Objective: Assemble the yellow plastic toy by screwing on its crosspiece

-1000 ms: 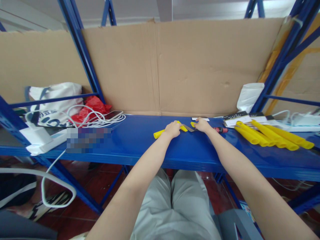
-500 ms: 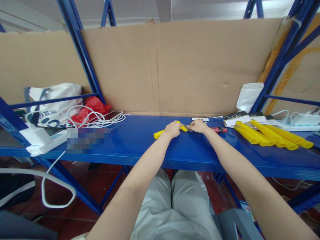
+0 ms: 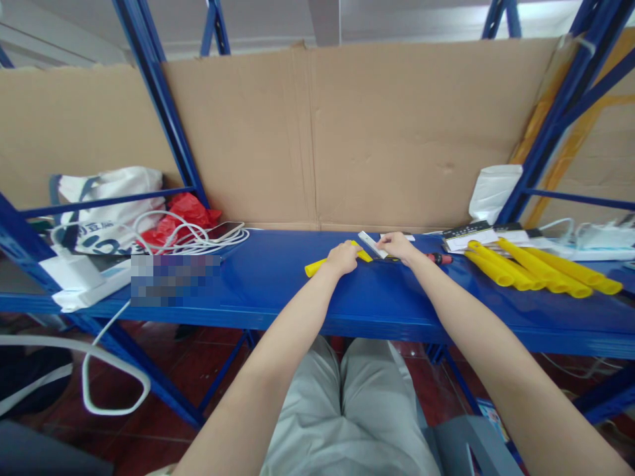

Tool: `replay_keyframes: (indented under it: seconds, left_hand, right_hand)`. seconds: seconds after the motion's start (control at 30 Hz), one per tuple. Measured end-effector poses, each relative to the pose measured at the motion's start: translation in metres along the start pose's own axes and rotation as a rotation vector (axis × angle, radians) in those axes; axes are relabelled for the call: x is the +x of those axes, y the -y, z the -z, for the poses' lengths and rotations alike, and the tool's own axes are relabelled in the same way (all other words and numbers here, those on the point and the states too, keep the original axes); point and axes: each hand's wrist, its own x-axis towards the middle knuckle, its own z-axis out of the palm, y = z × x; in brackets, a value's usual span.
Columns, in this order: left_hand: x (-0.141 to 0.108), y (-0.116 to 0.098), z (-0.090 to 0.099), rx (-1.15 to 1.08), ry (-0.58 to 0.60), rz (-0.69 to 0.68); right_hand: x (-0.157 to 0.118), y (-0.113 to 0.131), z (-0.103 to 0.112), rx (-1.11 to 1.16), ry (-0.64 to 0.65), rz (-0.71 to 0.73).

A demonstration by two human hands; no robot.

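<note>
My left hand [image 3: 342,258] is closed around a yellow tube [image 3: 314,268] lying on the blue shelf [image 3: 278,277]; an end of the tube shows on each side of the hand. Just to the right, my right hand [image 3: 395,247] pinches a flat strip [image 3: 372,244] with a light face, tilted up to the left close to the tube's right end. Beyond that hand lies a red and black tool [image 3: 440,258]. A small white piece [image 3: 407,237] rests behind it.
Several yellow tubes [image 3: 536,268] lie at the right beside black and white packets [image 3: 469,235]. Cardboard [image 3: 387,132] stands behind. At the left are white cables [image 3: 198,243], a red bag [image 3: 191,210] and a power strip [image 3: 99,284].
The strip in my right hand has turned and now shows a light face and points up to the left. My left hand and its tube have stayed in place.
</note>
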Motion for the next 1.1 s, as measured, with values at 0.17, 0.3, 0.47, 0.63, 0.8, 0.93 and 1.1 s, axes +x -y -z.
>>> replay_keyframes:
  seconds: [0.17,0.3,0.47,0.63,0.8,0.93,1.1]
  left_hand:
    - [0.000,-0.001,0.000,-0.018,-0.022,-0.056]
    - [0.000,-0.003,0.000,-0.028,-0.058,-0.088]
    - [0.002,-0.003,0.000,-0.046,-0.111,-0.103]
    - [0.002,-0.002,0.001,-0.072,-0.159,-0.106]
    - [0.004,-0.001,0.000,-0.107,-0.195,-0.117]
    - [0.003,-0.001,0.001,-0.110,-0.191,-0.109]
    - [0.000,-0.003,0.004,-0.080,-0.165,-0.122]
  right_hand:
    - [-0.005,0.008,0.004,0.218,-0.027,-0.076]
    - [-0.004,0.009,0.005,0.313,0.044,-0.136]
    - [-0.005,0.010,0.006,0.446,0.163,-0.158]
    - [-0.010,0.015,0.006,0.443,0.173,-0.184]
    - [-0.010,0.013,0.007,0.390,0.181,-0.149]
    - [-0.009,0.012,0.008,0.333,0.183,-0.099]
    - [-0.011,0.012,0.011,0.279,0.203,-0.087]
